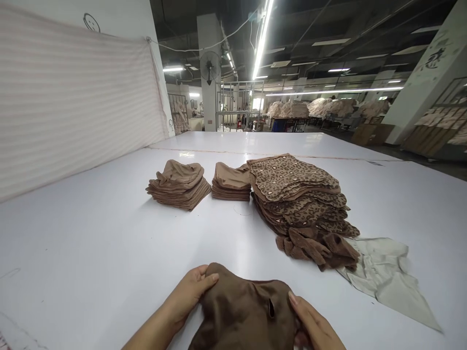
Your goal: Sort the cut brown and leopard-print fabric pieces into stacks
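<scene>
Pinching the near left edge of a brown fabric piece (244, 311) between thumb and fingers, left hand (188, 296), grip clenched on the cloth; pressing flat along the right edge of the same piece, right hand (314, 325), fingers extended against the fabric, grip not visibly closed round it, so cannot tell whether grasping. Lying on the white counter (91, 243) at its near edge, directly under both hands, with a small slit showing near the right hand. Just beyond the brown fabric piece and to its right, a tall leaning stack of leopard-print pieces (299, 194), plain brown ends spilling at its near foot. Touching that stack's near right side, a pale grey-green cloth (386, 277) spread flat. Farther beyond the brown fabric piece, two neat brown stacks: a small one (231, 182) just beside the leopard stack, a rounder one (178, 184) left of it. Far left of the piece, a hanging striped sheet (73, 97).
</scene>
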Motion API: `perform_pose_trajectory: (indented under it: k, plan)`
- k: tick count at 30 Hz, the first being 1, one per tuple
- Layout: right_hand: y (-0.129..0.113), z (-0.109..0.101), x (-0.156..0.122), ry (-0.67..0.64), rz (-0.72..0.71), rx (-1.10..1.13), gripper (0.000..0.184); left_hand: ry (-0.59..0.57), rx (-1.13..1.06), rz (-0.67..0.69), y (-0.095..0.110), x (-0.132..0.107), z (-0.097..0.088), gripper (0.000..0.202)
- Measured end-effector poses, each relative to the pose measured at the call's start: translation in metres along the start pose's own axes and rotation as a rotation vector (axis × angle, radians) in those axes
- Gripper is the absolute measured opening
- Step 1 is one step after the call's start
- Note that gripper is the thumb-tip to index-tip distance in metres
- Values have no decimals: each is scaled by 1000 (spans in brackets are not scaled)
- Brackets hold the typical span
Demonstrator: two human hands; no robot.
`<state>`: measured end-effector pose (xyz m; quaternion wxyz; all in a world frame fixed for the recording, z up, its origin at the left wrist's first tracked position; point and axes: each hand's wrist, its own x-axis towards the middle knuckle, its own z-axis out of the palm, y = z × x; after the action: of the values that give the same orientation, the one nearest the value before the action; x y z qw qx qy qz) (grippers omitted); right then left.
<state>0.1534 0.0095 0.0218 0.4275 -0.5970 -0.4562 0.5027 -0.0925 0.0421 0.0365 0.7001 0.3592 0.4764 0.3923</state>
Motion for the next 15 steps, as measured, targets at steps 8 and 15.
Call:
perform_pose_trajectory:
  k: [8,15]
  plan:
    - [8,8,10,0,-157,-84,33,30,141,125,5,11,2,33]
    - [9,-6,22,30,-71,-191,49,201,437,220,0,18,-11,39]
